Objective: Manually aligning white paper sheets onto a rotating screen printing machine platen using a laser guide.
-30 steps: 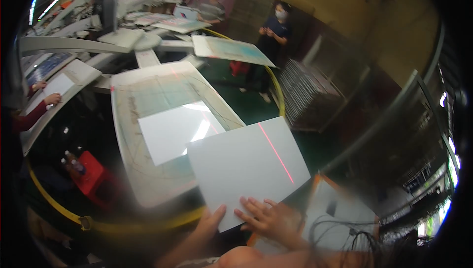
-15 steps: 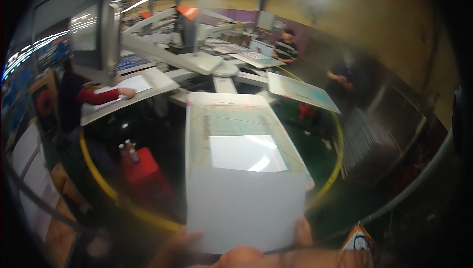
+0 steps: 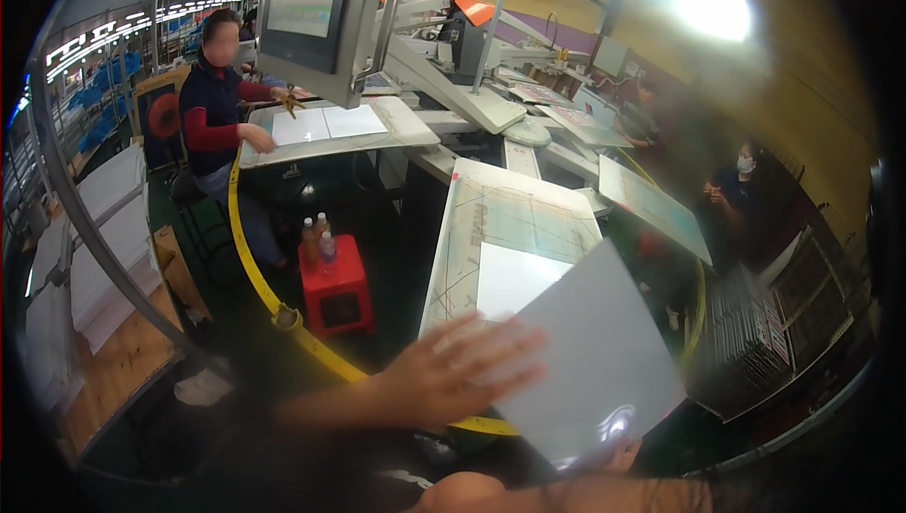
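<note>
A glossy white sheet [image 3: 595,353] is tilted in front of me, its lower edge pinched by my right hand [image 3: 623,454], which is mostly hidden. My left hand [image 3: 462,371] reaches in from the left with its fingers spread and blurred. Its fingertips overlap the sheet's left edge; whether they touch it I cannot tell. Beyond the sheet lies a long flat pallet [image 3: 453,230] of a carousel printing machine. On that pallet rests another white sheet [image 3: 519,277], partly covered by the one I hold.
A yellow ring rail [image 3: 250,258] curves around the machine. Inside it a red stool [image 3: 344,286] carries several bottles. At left a person [image 3: 212,107] works at another pallet [image 3: 396,135] beneath a hanging screen [image 3: 307,3]. White stacks [image 3: 113,258] stand left, stacked frames [image 3: 746,343] right.
My left hand has left the sheet's lower left corner and come up beside its left edge. The sheet has swung right and tilted. My view has turned left.
</note>
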The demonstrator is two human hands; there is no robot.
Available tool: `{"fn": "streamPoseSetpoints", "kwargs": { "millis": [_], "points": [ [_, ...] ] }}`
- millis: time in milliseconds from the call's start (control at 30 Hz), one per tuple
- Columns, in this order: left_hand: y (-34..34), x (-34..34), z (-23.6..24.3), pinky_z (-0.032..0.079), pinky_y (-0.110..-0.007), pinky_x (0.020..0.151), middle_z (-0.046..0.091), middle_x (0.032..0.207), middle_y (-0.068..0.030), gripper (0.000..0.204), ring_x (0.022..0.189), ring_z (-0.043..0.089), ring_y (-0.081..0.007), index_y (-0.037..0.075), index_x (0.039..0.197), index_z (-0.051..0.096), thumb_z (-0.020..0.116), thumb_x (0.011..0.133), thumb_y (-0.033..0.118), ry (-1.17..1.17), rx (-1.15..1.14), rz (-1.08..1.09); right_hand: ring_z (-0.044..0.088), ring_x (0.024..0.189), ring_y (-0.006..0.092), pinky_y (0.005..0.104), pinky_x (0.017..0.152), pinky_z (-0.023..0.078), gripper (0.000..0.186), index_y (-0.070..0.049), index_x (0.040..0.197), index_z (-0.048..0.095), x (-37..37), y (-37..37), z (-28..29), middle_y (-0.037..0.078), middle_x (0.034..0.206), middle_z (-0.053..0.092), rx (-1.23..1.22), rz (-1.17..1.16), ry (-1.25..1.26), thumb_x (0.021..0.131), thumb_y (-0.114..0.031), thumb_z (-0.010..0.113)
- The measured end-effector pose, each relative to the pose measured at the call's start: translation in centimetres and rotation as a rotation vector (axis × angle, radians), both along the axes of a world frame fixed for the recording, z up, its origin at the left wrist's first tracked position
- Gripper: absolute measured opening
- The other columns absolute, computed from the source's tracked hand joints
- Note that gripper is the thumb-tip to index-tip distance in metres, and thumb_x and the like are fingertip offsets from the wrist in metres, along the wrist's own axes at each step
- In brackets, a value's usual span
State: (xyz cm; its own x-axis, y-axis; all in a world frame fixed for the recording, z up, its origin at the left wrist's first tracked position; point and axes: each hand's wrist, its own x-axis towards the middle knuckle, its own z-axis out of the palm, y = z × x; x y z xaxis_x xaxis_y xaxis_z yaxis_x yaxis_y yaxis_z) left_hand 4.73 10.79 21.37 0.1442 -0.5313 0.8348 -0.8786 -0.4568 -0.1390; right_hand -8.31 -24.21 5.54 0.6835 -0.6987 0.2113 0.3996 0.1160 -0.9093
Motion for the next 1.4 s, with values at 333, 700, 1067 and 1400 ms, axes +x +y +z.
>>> {"fn": "streamPoseSetpoints", "kwargs": {
  "millis": [333,700,1067,1400],
  "points": [
    [1.2,-4.1,4.7,0.047,-0.022,0.085,0.068,0.106,0.0021,0.026,0.1,0.061,-0.0072,0.016,0.106,0.068,0.046,0.092,0.013,-0.494,0.025,-0.152,0.047,0.118,0.0273,0.0409,0.099,0.039,0.049,-0.003,0.14,0.032,-2.8,-1.2,-5.0,0.016,0.132,0.045,0.252,-0.268,0.017,0.098,-0.023,0.049],
    [2.2,-2.8,3.7,0.054,-0.024,0.074,0.072,0.092,0.0,0.026,0.085,0.067,-0.0075,0.013,0.101,0.074,0.052,0.088,0.018,-1.043,-0.264,-0.007,0.05,0.114,0.0242,0.0392,0.096,0.043,0.043,-0.001,0.137,0.035,-1.6,0.1,-4.2,0.014,0.126,0.05,0.263,-0.311,0.092,0.099,-0.018,0.046],
    [-0.9,0.8,-5.4,0.046,-0.03,0.088,0.056,0.117,-0.0108,0.03,0.102,0.058,-0.0199,0.007,0.117,0.055,0.054,0.088,0.013,-0.164,-0.339,-0.094,0.051,0.112,0.0219,0.0372,0.096,0.042,0.036,0.001,0.131,0.038,0.5,1.6,-0.2,0.014,0.125,0.05,0.221,-0.394,0.268,0.098,-0.013,0.047],
    [-10.7,-3.8,-18.5,0.033,-0.037,0.104,0.049,0.128,-0.0179,0.05,0.12,0.047,-0.0246,-0.005,0.132,0.04,0.056,0.092,0.019,1.457,-0.442,-0.084,0.057,0.102,0.016,0.0309,0.093,0.044,0.033,0.001,0.124,0.042,-4.7,-8.3,-5.2,0.011,0.117,0.057,-0.084,0.06,0.159,0.096,-0.013,0.053]
  ]
}}
